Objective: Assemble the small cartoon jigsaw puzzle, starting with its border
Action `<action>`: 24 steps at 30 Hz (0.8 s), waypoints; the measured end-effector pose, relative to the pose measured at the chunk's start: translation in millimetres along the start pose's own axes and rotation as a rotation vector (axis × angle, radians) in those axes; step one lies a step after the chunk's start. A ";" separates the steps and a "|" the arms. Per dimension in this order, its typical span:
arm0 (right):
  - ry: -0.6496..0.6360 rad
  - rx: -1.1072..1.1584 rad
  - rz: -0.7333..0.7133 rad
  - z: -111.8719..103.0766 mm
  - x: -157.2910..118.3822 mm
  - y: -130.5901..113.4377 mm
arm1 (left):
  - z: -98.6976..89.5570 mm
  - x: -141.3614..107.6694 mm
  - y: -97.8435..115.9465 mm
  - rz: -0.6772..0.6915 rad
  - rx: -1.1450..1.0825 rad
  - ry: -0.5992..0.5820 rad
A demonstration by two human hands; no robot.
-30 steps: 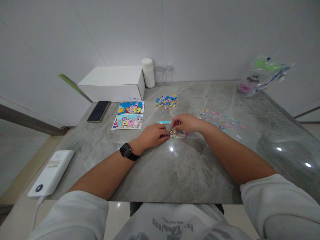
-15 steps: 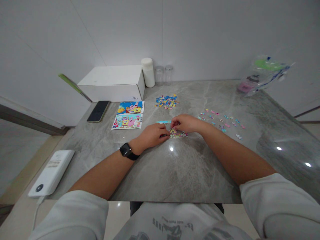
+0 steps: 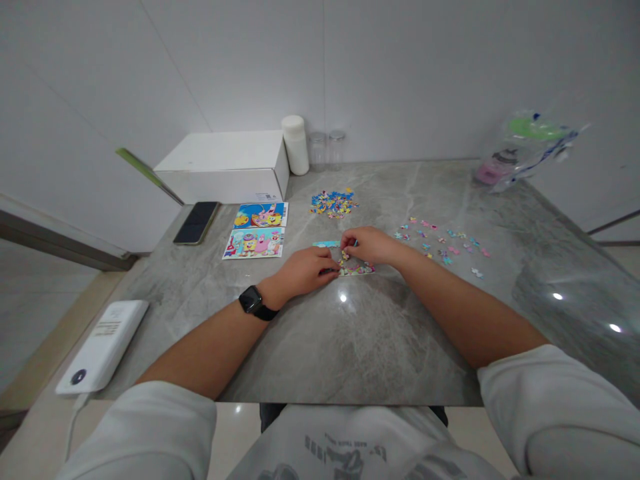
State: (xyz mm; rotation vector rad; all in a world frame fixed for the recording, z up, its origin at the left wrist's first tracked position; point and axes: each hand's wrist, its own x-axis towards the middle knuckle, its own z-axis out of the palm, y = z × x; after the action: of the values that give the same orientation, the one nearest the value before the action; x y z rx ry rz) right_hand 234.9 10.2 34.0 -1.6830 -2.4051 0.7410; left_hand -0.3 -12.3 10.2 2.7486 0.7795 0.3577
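Note:
A partly assembled jigsaw puzzle (image 3: pixel 357 271) lies flat on the table between my hands, with a light blue strip along its far side and a colourful strip along its near side. My left hand (image 3: pixel 310 272) rests at its left end, fingers bent and pressed on the edge. My right hand (image 3: pixel 367 245) is over the puzzle's far right part, thumb and fingertips pinching a small yellowish puzzle piece (image 3: pixel 345 255). My fingers cover part of the puzzle. Loose pink and blue puzzle pieces (image 3: pixel 453 251) are scattered to the right of my right hand.
A pile of blue and yellow puzzle pieces (image 3: pixel 334 203) lies farther back. Two cartoon picture cards (image 3: pixel 255 243), a phone (image 3: pixel 197 223) and a white power bank (image 3: pixel 103 347) are left. Behind stand a white box (image 3: pixel 220 167), white bottle (image 3: pixel 296 145) and clear jars (image 3: pixel 336 152); a plastic bag (image 3: pixel 520 150) is back right.
My right hand has shifted slightly up and away from the near strip, and a yellowish piece now shows at its fingertips. My left hand has stayed in place.

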 end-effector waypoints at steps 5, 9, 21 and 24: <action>0.045 -0.045 -0.022 7.4 3.2 4.0 | -2.0 0.4 1.9 0.004 -0.004 -0.006; 0.053 -0.082 -0.032 11.0 3.7 5.4 | -1.4 0.4 1.6 0.004 -0.001 -0.012; 0.029 -0.189 -0.032 10.0 0.9 -0.2 | 0.9 0.2 -0.5 0.002 -0.002 0.002; 0.029 -0.196 -0.035 8.9 0.0 -1.0 | 0.1 0.4 0.2 0.002 -0.003 -0.006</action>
State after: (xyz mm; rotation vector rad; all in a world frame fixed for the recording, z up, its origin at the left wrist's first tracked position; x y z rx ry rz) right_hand 230.8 7.0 26.6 -1.7001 -2.5528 0.4859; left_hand 0.2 -12.3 10.2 2.7468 0.7745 0.3499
